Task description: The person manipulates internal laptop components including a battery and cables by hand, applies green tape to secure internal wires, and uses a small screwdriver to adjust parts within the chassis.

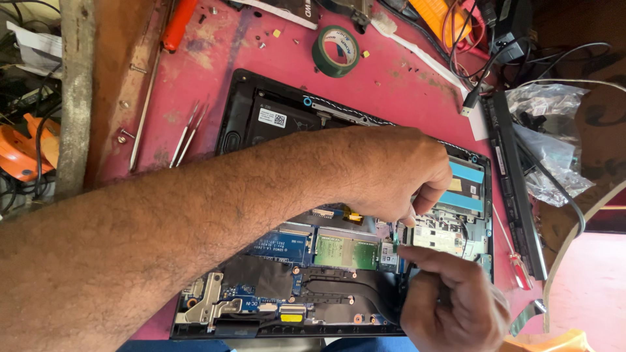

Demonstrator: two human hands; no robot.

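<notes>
Red surface (195, 72) holds an open laptop (261, 117). Left hand (391, 173) and right hand (453, 303) pinch their fingers nearly shut on a small part near its right edge; lifting it looks like it needs care.

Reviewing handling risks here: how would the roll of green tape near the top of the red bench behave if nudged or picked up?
The roll of green tape lies flat on the red bench, so it would probably slide, not roll. Set on edge, it likely rolls. It looks light and rigid, easy to pinch through its open centre.
</notes>
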